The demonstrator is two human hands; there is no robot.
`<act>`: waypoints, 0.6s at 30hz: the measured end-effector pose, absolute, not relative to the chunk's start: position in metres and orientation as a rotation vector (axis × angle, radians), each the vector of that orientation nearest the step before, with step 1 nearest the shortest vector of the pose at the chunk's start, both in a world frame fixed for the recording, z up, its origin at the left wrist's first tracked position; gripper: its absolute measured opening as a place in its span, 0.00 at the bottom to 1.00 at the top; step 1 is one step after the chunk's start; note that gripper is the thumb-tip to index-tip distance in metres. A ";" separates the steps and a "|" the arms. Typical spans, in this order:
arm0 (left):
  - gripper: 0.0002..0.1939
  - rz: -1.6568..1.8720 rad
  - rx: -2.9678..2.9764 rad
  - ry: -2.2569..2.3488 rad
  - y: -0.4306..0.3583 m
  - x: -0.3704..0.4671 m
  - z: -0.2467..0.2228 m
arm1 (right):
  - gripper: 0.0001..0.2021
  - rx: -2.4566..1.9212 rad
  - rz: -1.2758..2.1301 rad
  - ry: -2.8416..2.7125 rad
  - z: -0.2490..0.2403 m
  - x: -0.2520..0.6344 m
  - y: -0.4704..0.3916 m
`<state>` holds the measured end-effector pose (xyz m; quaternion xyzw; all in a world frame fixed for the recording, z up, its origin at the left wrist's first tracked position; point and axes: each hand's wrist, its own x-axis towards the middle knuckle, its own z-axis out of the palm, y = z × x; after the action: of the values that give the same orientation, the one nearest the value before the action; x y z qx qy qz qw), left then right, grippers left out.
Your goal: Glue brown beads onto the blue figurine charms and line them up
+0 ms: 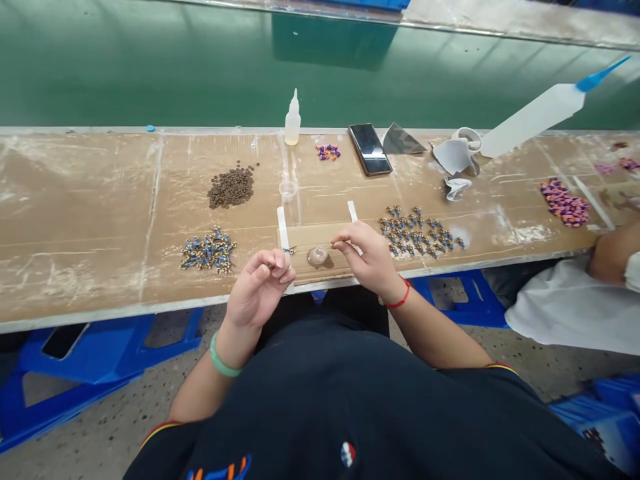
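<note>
A smooth green belt [175, 73] spans the top of the frame. Below it, a long bench covered in brown sheeting [90, 220] stretches edge to edge, above a speckled grey floor [130, 413]. A blue plastic stool [100, 350] fills the lower left; a co-worker in white clothing [570, 303] shows at the right edge. A large white bottle with a blue nozzle [537, 120] is at upper right.

At lower centre, the left hand [257, 290] presses thumb to index finger on a tiny dark piece [270, 265], hiding part of a white strip [283, 227]. The right hand [367, 257] pinches a thin stick [329, 247].

A black phone [371, 150] lies at upper centre. Left of centre are small brown discs [231, 187] and, below, heaped blue-and-gold pieces [209, 252]; more are spread right of centre. A glossy clear lump [317, 255] sits between the hands. One tiny blue-and-gold piece [291, 251] is at the left fingertips; whether held, I cannot tell.
</note>
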<state>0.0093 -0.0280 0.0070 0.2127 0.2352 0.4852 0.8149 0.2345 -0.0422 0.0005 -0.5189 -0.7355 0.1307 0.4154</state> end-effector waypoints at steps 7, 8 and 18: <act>0.15 1.040 0.463 0.507 -0.028 0.009 0.006 | 0.09 -1.309 0.326 -1.880 -0.001 0.233 -0.041; 0.15 1.040 0.461 0.508 -0.028 0.009 0.005 | 0.09 -1.309 0.324 -1.882 -0.001 0.233 -0.040; 0.16 1.045 0.476 0.503 -0.028 0.010 0.005 | 0.09 -1.305 0.312 -1.885 0.000 0.231 -0.040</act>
<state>0.0099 -0.0284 0.0047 0.2227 0.2354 0.4888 0.8100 0.2311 -0.0403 -0.0002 -0.5165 -0.7459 0.1235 0.4020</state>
